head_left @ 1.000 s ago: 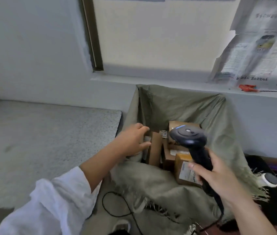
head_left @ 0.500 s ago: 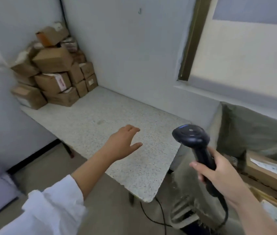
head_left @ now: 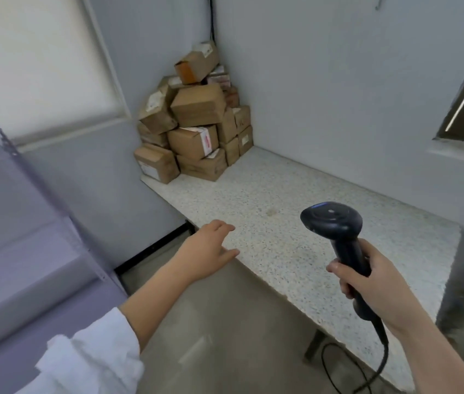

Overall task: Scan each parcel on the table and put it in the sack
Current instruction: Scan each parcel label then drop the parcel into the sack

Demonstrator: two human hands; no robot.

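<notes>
Cardboard parcels [head_left: 196,126] heaped in the speckled table's [head_left: 324,223] far corner.
Right hand [head_left: 372,282] grasps the black scanner [head_left: 338,237]; left hand [head_left: 208,248] reaches out, fingers relaxed.

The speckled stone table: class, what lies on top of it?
A pile of brown cardboard parcels sits at the far corner of the speckled stone table. Any parcels behind the front ones are covered, so their count cannot be told.
</notes>
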